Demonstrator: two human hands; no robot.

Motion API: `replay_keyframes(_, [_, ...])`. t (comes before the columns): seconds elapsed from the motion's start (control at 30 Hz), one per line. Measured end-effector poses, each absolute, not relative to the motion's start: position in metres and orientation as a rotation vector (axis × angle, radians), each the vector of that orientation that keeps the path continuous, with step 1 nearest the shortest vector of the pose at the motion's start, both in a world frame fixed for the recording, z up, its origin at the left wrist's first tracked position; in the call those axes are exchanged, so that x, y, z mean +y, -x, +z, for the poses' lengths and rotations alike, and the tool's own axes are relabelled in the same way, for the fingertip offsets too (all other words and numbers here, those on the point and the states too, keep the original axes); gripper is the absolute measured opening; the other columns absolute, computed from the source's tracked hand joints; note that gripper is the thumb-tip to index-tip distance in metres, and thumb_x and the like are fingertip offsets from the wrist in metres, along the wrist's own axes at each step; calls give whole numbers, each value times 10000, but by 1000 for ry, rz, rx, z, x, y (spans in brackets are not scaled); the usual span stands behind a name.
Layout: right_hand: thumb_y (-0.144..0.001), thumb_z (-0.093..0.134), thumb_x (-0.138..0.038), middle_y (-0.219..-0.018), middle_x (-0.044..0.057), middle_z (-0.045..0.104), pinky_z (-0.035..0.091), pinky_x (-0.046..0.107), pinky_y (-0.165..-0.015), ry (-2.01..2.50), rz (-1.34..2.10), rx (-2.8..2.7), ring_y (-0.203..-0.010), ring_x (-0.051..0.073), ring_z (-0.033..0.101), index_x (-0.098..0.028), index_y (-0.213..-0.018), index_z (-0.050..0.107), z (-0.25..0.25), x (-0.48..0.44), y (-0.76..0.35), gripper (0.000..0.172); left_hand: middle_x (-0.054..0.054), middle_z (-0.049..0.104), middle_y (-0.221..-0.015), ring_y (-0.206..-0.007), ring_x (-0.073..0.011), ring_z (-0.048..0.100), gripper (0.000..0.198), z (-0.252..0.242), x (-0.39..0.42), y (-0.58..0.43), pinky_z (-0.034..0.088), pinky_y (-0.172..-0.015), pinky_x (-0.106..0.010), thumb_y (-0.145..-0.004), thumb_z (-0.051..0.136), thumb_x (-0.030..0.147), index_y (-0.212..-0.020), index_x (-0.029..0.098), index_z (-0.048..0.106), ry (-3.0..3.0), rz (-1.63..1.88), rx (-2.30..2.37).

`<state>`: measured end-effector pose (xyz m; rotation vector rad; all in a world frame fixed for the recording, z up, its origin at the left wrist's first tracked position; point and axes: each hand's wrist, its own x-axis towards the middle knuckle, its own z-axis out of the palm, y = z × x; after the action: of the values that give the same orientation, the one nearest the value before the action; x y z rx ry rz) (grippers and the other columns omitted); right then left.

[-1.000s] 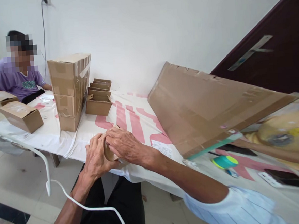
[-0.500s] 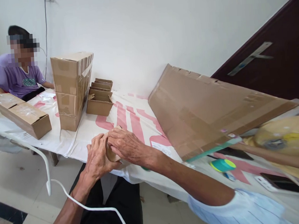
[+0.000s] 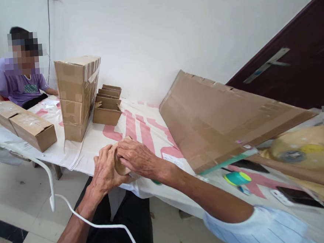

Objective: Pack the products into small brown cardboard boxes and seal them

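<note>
Close above the near edge of the cloth-covered table, my left hand (image 3: 107, 169) has its fingers and thumb wrapped round a tan roll (image 3: 121, 167) that looks like packing tape. My right hand (image 3: 136, 156) presses against the same roll from the other side, its fingers bent over the top. Between them the two hands cover most of the roll, so only a curved side shows. The right fingertips are hidden from view.
Tall taped cartons (image 3: 74, 94) stand left of centre, beside several small open boxes (image 3: 107, 112). A large cardboard sheet (image 3: 220, 121) leans at right. A co-worker (image 3: 17, 83) touches long boxes (image 3: 33, 125). A teal tape roll (image 3: 234, 178) and phone (image 3: 299, 196) lie right. A white cable-like tube (image 3: 88, 224) crosses my left forearm.
The view has shifted very slightly, so the things at the right appear a little further left. Both hands keep the same grip on the tan roll.
</note>
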<state>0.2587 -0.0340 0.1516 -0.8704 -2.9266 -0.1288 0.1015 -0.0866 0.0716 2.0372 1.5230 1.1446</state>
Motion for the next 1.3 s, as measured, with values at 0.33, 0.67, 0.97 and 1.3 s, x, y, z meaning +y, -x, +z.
replay_keyframes(0.33, [-922,629,-120,-1001,90,641,478,377,-896,802,2,-2823,-979,250,561,-198,-890,610,155,-33,-278,87,-213,519,-1581,-1465,-431,495,956,72,-85,-106,434,-1116,-621,-662,918,349,-1496,233,465,-2061,1125,1531])
replay_keyframes(0.67, [-842,553,-72,-879,45,578,427,346,-831,869,6,-2792,-857,213,498,-221,-823,533,153,-28,-274,152,-200,522,-1573,-1459,-430,489,982,78,-85,-107,425,-1121,-623,-659,924,366,-1518,261,460,-2059,1096,1535])
replay_keyframes(0.97, [-811,573,-76,-895,36,579,422,331,-839,910,72,-2797,-891,211,521,-237,-819,487,153,-23,-280,183,-193,515,-1579,-1449,-419,492,964,82,-85,-111,425,-1118,-606,-668,887,325,-1528,261,456,-2068,1048,1546])
replay_keyframes(1.3, [-934,511,-87,-928,66,631,499,358,-881,839,108,-2690,-915,216,579,-213,-862,589,158,-22,-282,165,-189,517,-1572,-1453,-429,491,966,79,-82,-110,439,-1103,-606,-671,923,336,-1518,269,466,-2076,1076,1544])
